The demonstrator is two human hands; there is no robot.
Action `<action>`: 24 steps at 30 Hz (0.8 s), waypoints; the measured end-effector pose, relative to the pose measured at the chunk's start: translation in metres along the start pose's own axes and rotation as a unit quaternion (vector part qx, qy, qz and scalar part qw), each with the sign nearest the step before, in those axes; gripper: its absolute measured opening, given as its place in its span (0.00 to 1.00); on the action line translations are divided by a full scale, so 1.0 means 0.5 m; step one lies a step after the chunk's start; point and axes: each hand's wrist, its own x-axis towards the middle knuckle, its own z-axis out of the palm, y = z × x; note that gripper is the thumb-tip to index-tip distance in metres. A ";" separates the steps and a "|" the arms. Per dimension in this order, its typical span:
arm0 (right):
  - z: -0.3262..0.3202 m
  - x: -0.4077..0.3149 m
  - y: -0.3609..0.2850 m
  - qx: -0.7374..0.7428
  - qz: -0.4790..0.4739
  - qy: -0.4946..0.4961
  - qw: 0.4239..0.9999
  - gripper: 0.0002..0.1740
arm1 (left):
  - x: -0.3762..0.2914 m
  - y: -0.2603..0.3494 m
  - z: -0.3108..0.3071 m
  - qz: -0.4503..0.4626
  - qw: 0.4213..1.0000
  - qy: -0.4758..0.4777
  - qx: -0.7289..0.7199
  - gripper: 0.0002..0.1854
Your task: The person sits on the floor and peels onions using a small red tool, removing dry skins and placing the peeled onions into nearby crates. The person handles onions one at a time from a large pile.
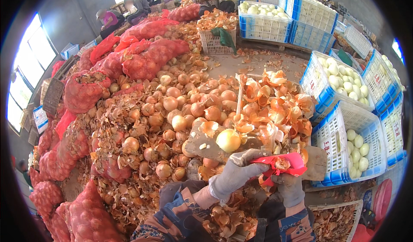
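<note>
My left hand [240, 172], in a grey work glove, grips the left edge of a red plastic sheet [298, 164]. The lower edge of the sheet is held by my right hand [288, 188], gloved too, its fingers partly hidden. A brownish scrap [281, 163], perhaps onion root or skin, lies in the fold. Just beyond my left hand, a pale yellow onion [228, 140] rests on a worn wooden board [206, 145], with small white onion cuttings [202, 146] beside it. Loose orange skins [274, 106] are heaped past the board.
Unpeeled onions [171, 103] spread ahead and left, bordered by red mesh sacks [87, 213]. At right stand blue-and-white crates [371, 145] with peeled onions [358, 148]. A crate of skins [337, 222] sits low right. Several people [111, 19] sit at the back.
</note>
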 end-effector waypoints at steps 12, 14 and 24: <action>-0.008 0.002 0.013 -0.004 -0.017 0.015 1.000 0.25 | 0.000 0.010 0.009 -0.004 1.000 0.014 -0.008 0.19; -0.011 0.002 0.012 -0.006 -0.004 0.015 1.000 0.26 | -0.001 0.015 0.012 -0.003 1.000 0.019 -0.006 0.19; -0.009 0.000 0.003 -0.027 0.022 0.021 0.999 0.30 | 0.002 -0.005 0.011 -0.018 0.999 0.034 -0.020 0.16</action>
